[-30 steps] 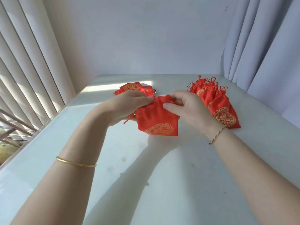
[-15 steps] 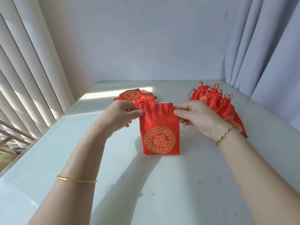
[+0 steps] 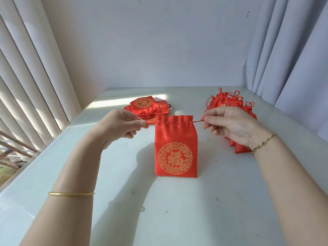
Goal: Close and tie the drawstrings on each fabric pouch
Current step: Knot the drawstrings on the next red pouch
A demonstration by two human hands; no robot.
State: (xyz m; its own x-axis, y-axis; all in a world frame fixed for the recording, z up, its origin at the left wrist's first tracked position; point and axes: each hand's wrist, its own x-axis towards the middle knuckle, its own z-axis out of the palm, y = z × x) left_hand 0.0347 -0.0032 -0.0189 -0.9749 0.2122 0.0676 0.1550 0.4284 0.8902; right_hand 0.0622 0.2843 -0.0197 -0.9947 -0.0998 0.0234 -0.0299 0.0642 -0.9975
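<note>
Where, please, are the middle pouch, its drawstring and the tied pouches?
middle pouch (image 3: 174,158): head view, its gold emblem.
drawstring (image 3: 197,121): head view, cord outside the gathered top.
tied pouches (image 3: 225,101): head view, rear pouch's cloth.

The rectangular red satin pouch (image 3: 175,148) in the middle carries a round gold woven medallion, a ring of scrolls around a gold character, with faint gold motifs higher up. Its thin red drawstring cord (image 3: 197,121) matches the fabric. The far-left stack of flat red pouches (image 3: 144,106) shows the same gold medallion, and so does the far-right heap of gathered red pouches (image 3: 229,102). The smooth table top (image 3: 177,210) is white with small dark specks. A plain gold bangle (image 3: 71,193) sits near left, a twisted gold-and-dark bracelet (image 3: 264,142) right. The vertical slat blinds (image 3: 26,68) are cream, the pleated curtain (image 3: 292,50) pale lilac-grey.
</note>
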